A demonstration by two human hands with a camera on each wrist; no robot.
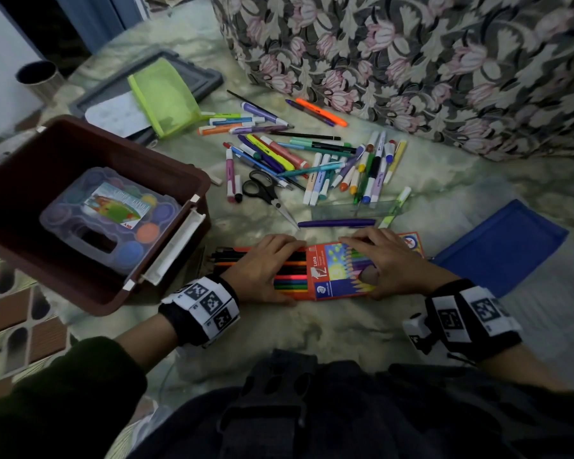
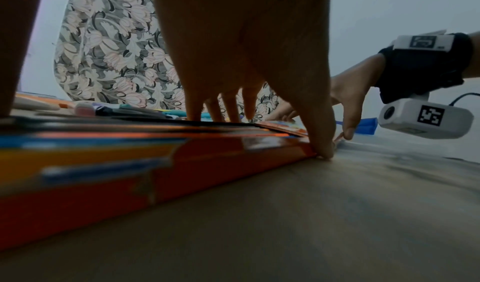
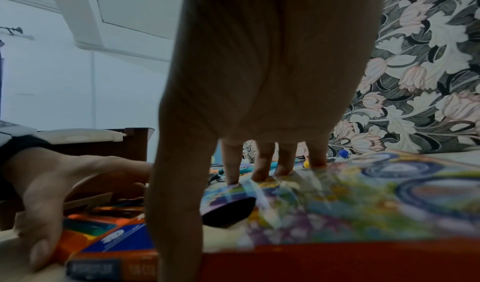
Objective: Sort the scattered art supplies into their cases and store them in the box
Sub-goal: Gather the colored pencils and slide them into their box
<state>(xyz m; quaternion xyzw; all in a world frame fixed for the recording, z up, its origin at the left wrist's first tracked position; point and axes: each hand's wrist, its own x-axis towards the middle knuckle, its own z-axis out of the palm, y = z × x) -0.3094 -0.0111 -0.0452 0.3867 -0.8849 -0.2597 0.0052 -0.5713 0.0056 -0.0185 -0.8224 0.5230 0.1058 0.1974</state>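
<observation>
Marbled desk, floral upholstery behind it. Your left hand grips the tray of coloured pencils across its width. Your right hand grasps the orange pencil box, with the tray half inside. Loose markers and scissors lie behind that pencil box, and the brown storage box sits left of it.

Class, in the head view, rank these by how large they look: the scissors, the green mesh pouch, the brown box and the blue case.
1. brown box
2. blue case
3. green mesh pouch
4. scissors
The pouch lies farther from the camera, so its true size against the case is unsure.
</observation>
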